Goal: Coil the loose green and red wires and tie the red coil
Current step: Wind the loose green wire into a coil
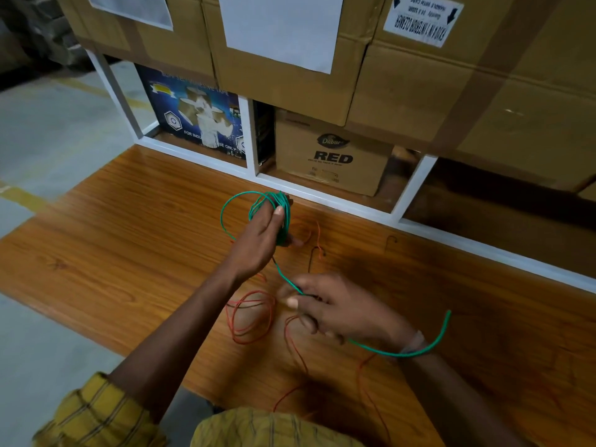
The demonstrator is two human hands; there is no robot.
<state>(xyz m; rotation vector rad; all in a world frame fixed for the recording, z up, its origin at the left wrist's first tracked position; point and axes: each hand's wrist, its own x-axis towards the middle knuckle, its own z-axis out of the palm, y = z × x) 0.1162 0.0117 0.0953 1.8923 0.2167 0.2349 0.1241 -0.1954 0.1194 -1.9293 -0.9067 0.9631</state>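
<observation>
Stretching across the lower frame is an orange-brown wood-grain worktop (129,253) whose left edge drops to a grey concrete floor (48,130) crossed by faded yellow lines. Along the far edge runs a white metal shelf frame (251,137) packed with goods. In the lower bay, a blue carton (193,117) pictures rolls of tape and carries partly readable print, "FOR INDU… SE ONLY". Next to it, a brown carton (332,156) reads "Dabur RED". Above them sit large taped cardboard boxes (283,75) with blank white sheets stuck on. One to the right has an upside-down white label (422,21) with arrows, reading roughly "INTERIOR CLEANER" and "HANDLE WITH CARE".

The left hand (261,240) is raised over the middle of the worktop, fingers curled round a small green wire coil (280,204), one wider loop bulging out to its left. From the coil, the green wire (419,350) slopes down through the right hand (332,304), which pinches it between thumb and fingers. Its free tail curves under the wrist and rises at the right.

The red wire (248,317) lies loose on the worktop below the hands, loops near the left forearm and strands trailing towards the yellow checked shirt (96,411). Bare wood lies open left and right of the hands.
</observation>
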